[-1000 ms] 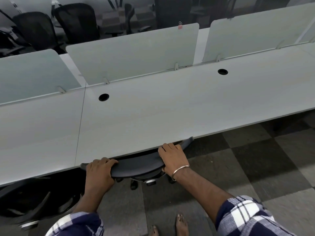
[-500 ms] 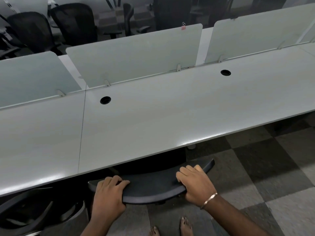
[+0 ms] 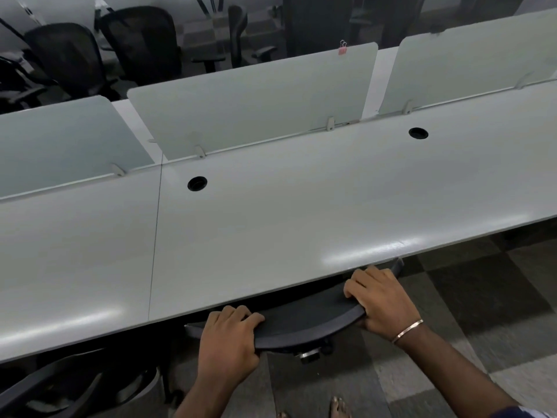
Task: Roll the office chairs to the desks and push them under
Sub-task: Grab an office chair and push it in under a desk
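A long pale grey desk point(image 3: 301, 212) ran across the room, split by a thin seam and pierced by two round cable holes point(image 3: 197, 183), with frosted divider panels point(image 3: 253, 104) clipped along its far edge; a small pink binder clip point(image 3: 342, 49) sat on top of the middle panel. Beyond the panels several dark office chairs point(image 3: 141, 40) stood loose on the checked carpet point(image 3: 482, 297), and another chair point(image 3: 60, 384) was tucked under the neighbouring bay on the left.

Half a second before, the backrest of the black chair point(image 3: 304, 321) had stood clear of the desk edge; now its top rail lay right against that edge, the right end slipping beneath it and the seat hidden below. The left hand point(image 3: 229, 345) gripped the rail with fingers curled over the top, and the right hand point(image 3: 379, 300), a thin bangle at its wrist, clasped the other end, knuckles nearly touching the desk lip. By that reading this chair was as good as home, and letting go to fetch one of the loose chairs seemed the likely next step.
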`<state>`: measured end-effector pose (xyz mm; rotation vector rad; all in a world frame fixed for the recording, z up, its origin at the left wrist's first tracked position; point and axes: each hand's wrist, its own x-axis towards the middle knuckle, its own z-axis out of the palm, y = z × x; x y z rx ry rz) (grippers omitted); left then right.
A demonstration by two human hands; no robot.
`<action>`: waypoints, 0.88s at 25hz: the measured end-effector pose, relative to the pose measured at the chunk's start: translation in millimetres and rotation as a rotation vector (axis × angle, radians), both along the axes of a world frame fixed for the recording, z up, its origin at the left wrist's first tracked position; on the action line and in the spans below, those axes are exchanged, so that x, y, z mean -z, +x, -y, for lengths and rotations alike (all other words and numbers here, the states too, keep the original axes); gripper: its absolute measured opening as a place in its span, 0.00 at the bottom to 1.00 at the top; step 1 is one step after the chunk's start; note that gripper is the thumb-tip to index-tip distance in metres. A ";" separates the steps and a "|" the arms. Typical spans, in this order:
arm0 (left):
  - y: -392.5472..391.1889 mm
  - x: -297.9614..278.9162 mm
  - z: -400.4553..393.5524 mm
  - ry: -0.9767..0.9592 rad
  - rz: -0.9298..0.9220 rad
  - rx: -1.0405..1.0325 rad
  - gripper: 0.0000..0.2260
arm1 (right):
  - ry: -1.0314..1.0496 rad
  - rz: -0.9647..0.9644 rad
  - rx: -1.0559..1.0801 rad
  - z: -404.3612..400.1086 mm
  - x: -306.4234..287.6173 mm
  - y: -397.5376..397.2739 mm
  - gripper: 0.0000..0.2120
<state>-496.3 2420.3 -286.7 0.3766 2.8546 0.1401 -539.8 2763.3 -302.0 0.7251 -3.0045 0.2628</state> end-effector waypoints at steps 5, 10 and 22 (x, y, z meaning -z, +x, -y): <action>-9.6 -2.8 20.3 0.046 -0.019 0.029 0.23 | -0.028 0.039 0.077 19.4 -9.8 2.5 0.19; 8.1 1.1 79.5 -0.008 0.004 0.025 0.28 | -0.076 0.067 0.037 78.9 20.0 72.8 0.20; 10.0 13.0 10.0 0.018 0.008 0.106 0.27 | -0.046 -0.026 0.049 8.2 8.5 19.9 0.16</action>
